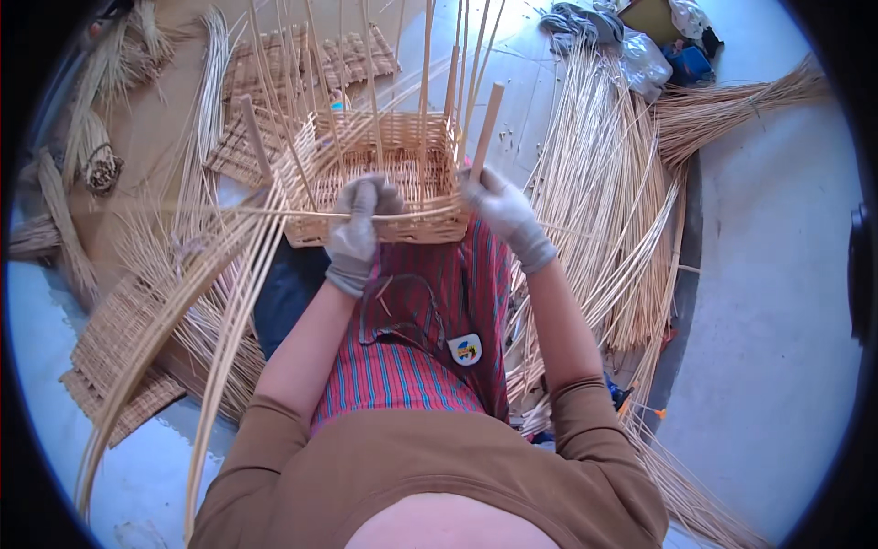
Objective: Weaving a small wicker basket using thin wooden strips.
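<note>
A half-woven rectangular wicker basket [375, 174] rests at my lap, tall thin stakes rising from its walls. My left hand [357, 220], in a pale work glove, is closed on a long wicker strand [274, 212] at the near wall. This strand runs across the front and out past the left side. My right hand [501, 209], gloved too, closes round the foot of a flat wooden stake [488, 128] at the near right corner; its fingertips are partly hidden. Another flat wooden stake [257, 137] stands at the left corner. Long loose strands [174, 316] trail from the basket's left side.
Large bundles of wicker strands [594, 183] spread over the floor at the right. Woven mats [128, 339] lie at the left, with more woven pieces [265, 82] beyond the basket. Bags and a blue container [688, 64] sit at the far right. A striped apron [402, 371] covers my lap.
</note>
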Demonstrator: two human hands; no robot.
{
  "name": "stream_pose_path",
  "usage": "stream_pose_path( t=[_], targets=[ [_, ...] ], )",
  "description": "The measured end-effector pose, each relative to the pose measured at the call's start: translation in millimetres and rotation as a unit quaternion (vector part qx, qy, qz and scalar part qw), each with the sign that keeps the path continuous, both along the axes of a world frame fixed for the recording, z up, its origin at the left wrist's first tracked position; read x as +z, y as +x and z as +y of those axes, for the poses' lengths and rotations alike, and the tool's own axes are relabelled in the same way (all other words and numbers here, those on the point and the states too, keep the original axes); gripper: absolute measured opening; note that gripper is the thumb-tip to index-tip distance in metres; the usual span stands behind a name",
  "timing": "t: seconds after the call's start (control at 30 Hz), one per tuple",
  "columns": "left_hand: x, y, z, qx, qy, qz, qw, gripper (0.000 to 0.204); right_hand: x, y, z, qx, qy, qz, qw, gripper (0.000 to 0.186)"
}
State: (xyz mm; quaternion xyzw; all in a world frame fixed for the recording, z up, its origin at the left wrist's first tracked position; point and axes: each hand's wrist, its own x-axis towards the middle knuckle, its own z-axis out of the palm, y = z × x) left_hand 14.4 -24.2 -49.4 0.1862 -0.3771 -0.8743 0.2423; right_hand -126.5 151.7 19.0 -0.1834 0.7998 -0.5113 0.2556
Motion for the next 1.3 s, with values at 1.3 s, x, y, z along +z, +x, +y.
stream_pose_path(
  t=[1.3],
  targets=[
    [2,-3,52,-0.08,-0.593,-0.128,0.791,0.053,3,-30,-9,-0.034,-0.062,0.025,0.997,0.072]
  ],
)
